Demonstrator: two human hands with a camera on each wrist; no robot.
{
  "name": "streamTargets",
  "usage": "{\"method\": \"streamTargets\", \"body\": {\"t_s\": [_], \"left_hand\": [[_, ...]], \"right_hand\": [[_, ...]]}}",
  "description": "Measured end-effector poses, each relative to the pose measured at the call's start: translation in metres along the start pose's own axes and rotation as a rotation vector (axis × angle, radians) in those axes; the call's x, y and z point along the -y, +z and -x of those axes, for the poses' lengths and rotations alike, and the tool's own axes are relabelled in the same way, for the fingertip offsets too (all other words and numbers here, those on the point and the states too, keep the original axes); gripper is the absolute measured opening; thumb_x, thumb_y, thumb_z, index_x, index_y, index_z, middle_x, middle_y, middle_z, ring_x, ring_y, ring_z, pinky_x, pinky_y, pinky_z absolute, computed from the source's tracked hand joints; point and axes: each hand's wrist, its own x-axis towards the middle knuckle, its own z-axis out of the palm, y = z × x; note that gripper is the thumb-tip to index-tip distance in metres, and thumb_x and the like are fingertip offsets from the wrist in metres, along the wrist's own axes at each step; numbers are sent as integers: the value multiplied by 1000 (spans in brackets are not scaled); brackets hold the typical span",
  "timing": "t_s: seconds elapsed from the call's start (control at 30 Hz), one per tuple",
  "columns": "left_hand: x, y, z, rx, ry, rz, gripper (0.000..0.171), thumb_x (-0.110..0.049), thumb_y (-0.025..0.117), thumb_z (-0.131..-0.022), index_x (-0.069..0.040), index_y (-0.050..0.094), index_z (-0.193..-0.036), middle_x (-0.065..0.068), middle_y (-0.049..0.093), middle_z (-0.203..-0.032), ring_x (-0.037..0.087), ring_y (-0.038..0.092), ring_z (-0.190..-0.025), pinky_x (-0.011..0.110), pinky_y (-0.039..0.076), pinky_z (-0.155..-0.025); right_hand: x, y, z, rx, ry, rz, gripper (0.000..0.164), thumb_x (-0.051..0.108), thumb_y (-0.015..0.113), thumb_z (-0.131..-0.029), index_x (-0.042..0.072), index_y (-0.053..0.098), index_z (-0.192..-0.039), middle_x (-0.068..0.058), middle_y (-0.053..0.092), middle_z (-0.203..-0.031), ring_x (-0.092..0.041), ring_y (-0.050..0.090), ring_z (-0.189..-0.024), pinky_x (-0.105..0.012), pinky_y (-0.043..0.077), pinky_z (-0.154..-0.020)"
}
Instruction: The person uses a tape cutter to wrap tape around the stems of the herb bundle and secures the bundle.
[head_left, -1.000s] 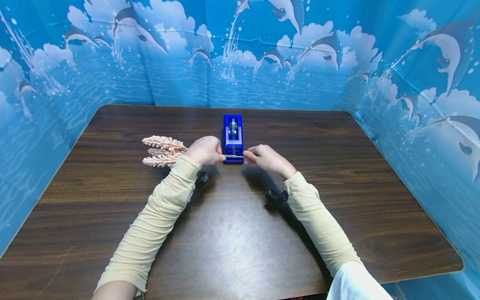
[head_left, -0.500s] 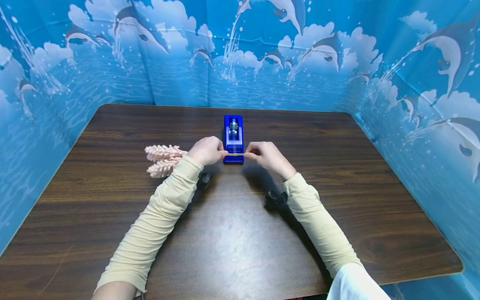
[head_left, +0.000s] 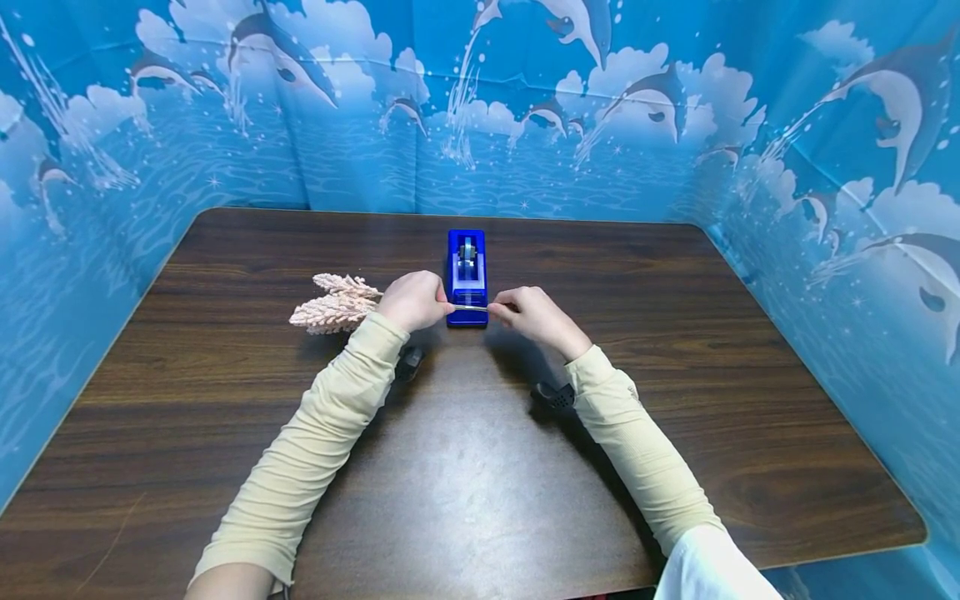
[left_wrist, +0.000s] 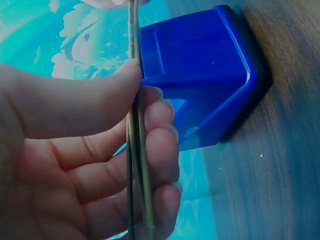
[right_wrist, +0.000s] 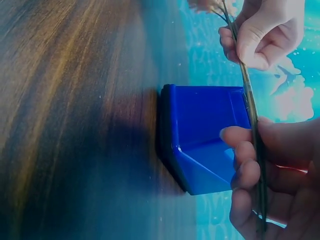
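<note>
In the head view, a bunch of pale pink flower sprigs (head_left: 335,310) lies crosswise, blossoms to the left. My left hand (head_left: 415,302) pinches its thin stems (left_wrist: 132,120) between thumb and fingers, with the blossoms behind it. At the other end, my right hand (head_left: 536,318) pinches the stems too, fingers curled around them in the right wrist view. A shiny, clear-looking band (right_wrist: 248,86) shows on the stems between the hands. Just beyond them stands a blue tape dispenser (head_left: 467,279), a roll of tape set inside; I cannot tell whether the stems touch it.
The brown wood-grain table (head_left: 247,400) spreads on all sides of the hands. A blue curtain (head_left: 495,117) with dolphins hangs behind its back edge and along the sides. Dark wrist cameras (head_left: 553,394) sit under both forearms.
The sprigs have turned about their stems, so the blossoms' outline has shifted. Both hands keep almost the same place and grip, and the dispenser has not moved.
</note>
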Motion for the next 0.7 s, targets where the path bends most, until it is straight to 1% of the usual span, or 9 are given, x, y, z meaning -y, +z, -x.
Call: {"method": "streamTargets", "body": {"t_s": [0.1, 0.2, 0.27, 0.33, 0.43, 0.5, 0.57, 0.63, 0.7], "left_hand": [[0, 1, 0, 1, -4, 7, 21, -25, 69, -86, -6, 63, -79, 9, 67, -84, 26, 62, -81, 40, 48, -76], [1, 2, -1, 18, -1, 21, 22, -26, 66, -88, -7, 62, -77, 5, 62, -76, 23, 59, -75, 37, 46, -71], [1, 2, -2, 37, -3, 33, 28, -27, 61, -93, -8, 59, -71, 2, 54, -69, 21, 54, -70, 35, 44, -67], [1, 3, -3, 49, -14, 44, 35, -28, 55, -97, -9, 57, -67, 0, 52, -65, 20, 52, -67, 34, 42, -67], [0, 4, -3, 60, -31, 49, 42, -28, 48, -100, -8, 61, -65, 3, 58, -65, 22, 56, -69, 36, 45, -70], [-1, 5, -3, 57, -37, 46, 41, -27, 49, -100, -9, 63, -66, 3, 62, -67, 22, 58, -71, 37, 46, -72], [-1, 6, -4, 50, -34, 39, 40, -26, 51, -99, -9, 60, -64, 3, 59, -65, 22, 57, -71, 37, 45, -71], [-2, 7, -4, 33, -34, 32, 39, -26, 54, -98, -11, 55, -62, 1, 53, -63, 22, 54, -69, 36, 44, -69], [-2, 7, -4, 10, -28, 25, 37, -26, 57, -96, -10, 54, -63, 1, 50, -64, 22, 54, -69, 37, 44, -70]], "right_hand": [[0, 0, 0, -29, -11, 4, 23, 20, 58, -97, 2, 70, -89, -4, 62, -71, -12, 53, -64, -24, 42, -61], [0, 0, 1, -67, -12, -2, 19, 20, 62, -95, 3, 70, -90, -4, 63, -75, -12, 51, -66, -24, 41, -62], [0, 0, 1, -89, -17, 2, 18, 21, 64, -94, 4, 71, -90, -4, 64, -76, -12, 51, -67, -25, 41, -63], [1, 0, 1, -109, -26, 8, 17, 20, 65, -93, 5, 71, -90, -4, 65, -77, -13, 52, -68, -25, 41, -64], [1, 0, 0, -127, -35, 14, 15, 19, 66, -92, 5, 71, -89, -6, 68, -79, -13, 54, -69, -26, 43, -65], [2, 0, 1, -126, -36, 14, 15, 19, 66, -92, 5, 70, -89, -6, 69, -80, -13, 55, -69, -25, 44, -66], [2, 0, 1, -112, -29, 7, 17, 19, 64, -93, 4, 70, -90, -7, 68, -80, -13, 54, -69, -25, 44, -65], [2, 0, 1, -89, -17, -3, 21, 21, 61, -96, 3, 69, -89, -6, 65, -77, -13, 52, -66, -25, 42, -63], [2, 0, 1, -71, -2, -5, 27, 22, 56, -98, 1, 67, -85, -4, 60, -72, -12, 49, -64, -25, 40, -61]]}}
